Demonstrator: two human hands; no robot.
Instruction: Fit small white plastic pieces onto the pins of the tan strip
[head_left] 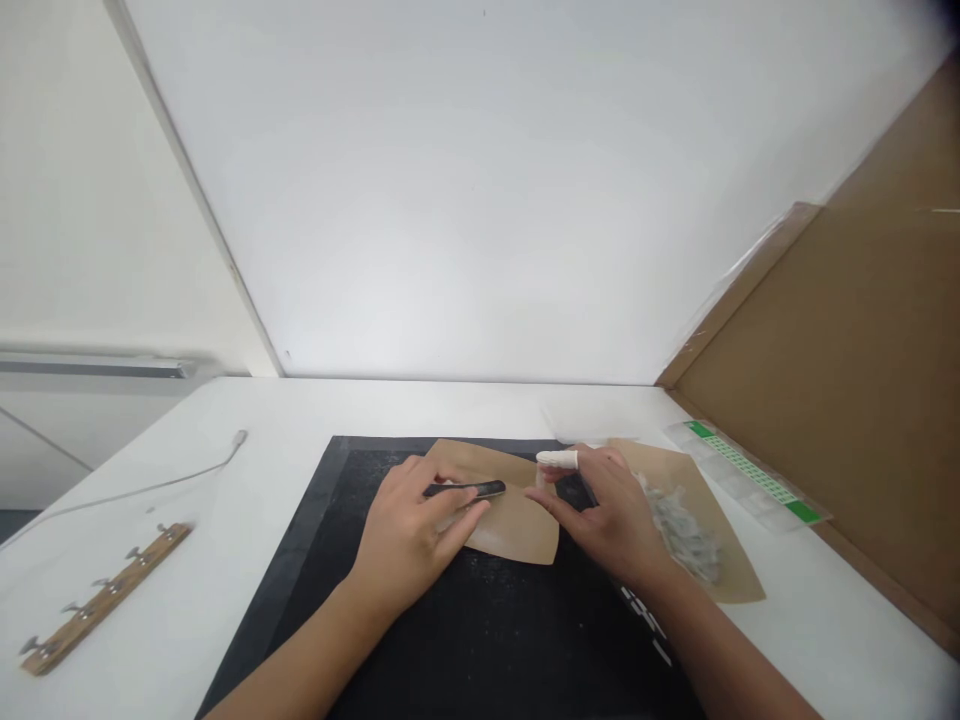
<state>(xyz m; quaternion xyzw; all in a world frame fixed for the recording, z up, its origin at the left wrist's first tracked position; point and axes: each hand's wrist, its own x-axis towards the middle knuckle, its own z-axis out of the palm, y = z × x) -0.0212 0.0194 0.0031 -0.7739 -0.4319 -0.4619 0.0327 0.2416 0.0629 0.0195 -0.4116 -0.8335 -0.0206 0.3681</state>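
My left hand is closed around a slim black tool with a rounded end, held over a brown paper sheet. Its exact kind does not show. To its right is my right hand, with a white finger cot on one finger. Thumb and covered finger face each other, a faint pale bit between their tips, too small to name. Beneath both hands lies a black mat. Beyond the right wrist, another brown paper bears a heap of pale translucent pieces.
Small white strips lie by the mat's right side. A clear plastic case with a green label rests near the brown board. Left are a wooden strip with metal hooks and a white cable. A white panel stands behind.
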